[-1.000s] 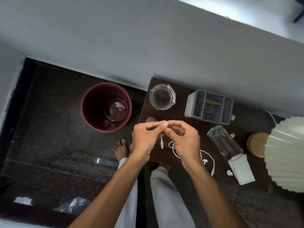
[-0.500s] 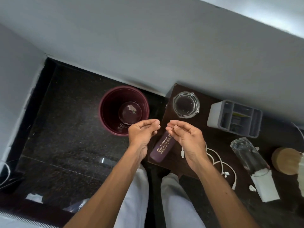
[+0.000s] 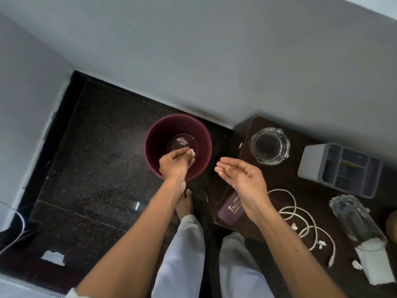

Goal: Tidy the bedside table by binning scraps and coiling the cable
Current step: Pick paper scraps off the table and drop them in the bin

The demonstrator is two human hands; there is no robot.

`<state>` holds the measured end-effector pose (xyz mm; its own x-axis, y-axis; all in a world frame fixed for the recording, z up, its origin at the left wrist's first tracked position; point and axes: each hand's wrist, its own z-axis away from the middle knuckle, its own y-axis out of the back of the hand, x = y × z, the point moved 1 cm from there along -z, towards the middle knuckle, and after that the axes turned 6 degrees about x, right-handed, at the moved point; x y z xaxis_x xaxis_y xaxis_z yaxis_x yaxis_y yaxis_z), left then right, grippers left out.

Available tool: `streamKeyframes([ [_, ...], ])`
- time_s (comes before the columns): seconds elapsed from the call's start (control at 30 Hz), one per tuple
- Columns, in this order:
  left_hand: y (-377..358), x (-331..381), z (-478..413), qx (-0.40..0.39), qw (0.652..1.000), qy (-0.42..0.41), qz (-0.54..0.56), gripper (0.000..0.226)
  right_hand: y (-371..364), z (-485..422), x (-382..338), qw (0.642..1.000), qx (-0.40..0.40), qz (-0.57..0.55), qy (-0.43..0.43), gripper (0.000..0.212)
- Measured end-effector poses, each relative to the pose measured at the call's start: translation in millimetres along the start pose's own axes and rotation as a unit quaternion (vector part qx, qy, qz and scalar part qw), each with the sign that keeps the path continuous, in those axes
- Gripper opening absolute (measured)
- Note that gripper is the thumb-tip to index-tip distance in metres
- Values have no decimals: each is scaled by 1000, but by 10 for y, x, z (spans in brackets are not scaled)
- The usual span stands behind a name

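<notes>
Now: L hand [image 3: 175,163] pinches crumpled white scrap [image 3: 192,152] over maroon bin [image 3: 154,130] | R hand [image 3: 240,177] open, palm up, above table [image 3: 300,183] edge | white cable [image 3: 294,200] loose on table, nr purple tube [image 3: 232,208]

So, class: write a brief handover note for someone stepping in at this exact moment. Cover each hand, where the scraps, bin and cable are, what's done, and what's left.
Left hand: pinches a white scrap over the bin.
Right hand: open and empty, above the bedside table edge.
Cable: loose and uncoiled on the table, with small scraps lying around it.
Done: one binned piece lies in the bin.
Left: drop the held scrap, bin the ones on the table, coil the cable.
</notes>
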<state>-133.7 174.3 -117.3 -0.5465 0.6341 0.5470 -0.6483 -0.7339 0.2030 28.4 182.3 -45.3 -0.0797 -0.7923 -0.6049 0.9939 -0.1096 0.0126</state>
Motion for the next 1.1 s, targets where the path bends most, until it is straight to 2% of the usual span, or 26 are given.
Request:
streamKeyframes([
  [0.33, 117, 149, -441, 27, 999, 35, -15, 7, -289, -202, 69, 1000, 0, 17, -9, 19],
  [0.47, 188, 147, -339, 18, 999, 45, 19, 19, -363, -229, 105, 999, 9, 43, -2, 19],
  [0.67, 150, 90, 162, -49, 995, 54, 70, 24, -308, -139, 128, 997, 48, 50, 33, 20],
  [0.77, 24, 39, 522, -95, 991, 46, 77, 23, -156, -3, 137, 989, 85, 80, 94, 22],
  [0.9, -158, -93, 1020, -146, 988, 29, 49, 21, 200, 267, 128, 970, 120, 142, 159, 22],
  [1.1, -305, -445, 1541, -174, 985, 22, -8, 22, 846, 596, 190, 942, 162, 206, 209, 19],
])
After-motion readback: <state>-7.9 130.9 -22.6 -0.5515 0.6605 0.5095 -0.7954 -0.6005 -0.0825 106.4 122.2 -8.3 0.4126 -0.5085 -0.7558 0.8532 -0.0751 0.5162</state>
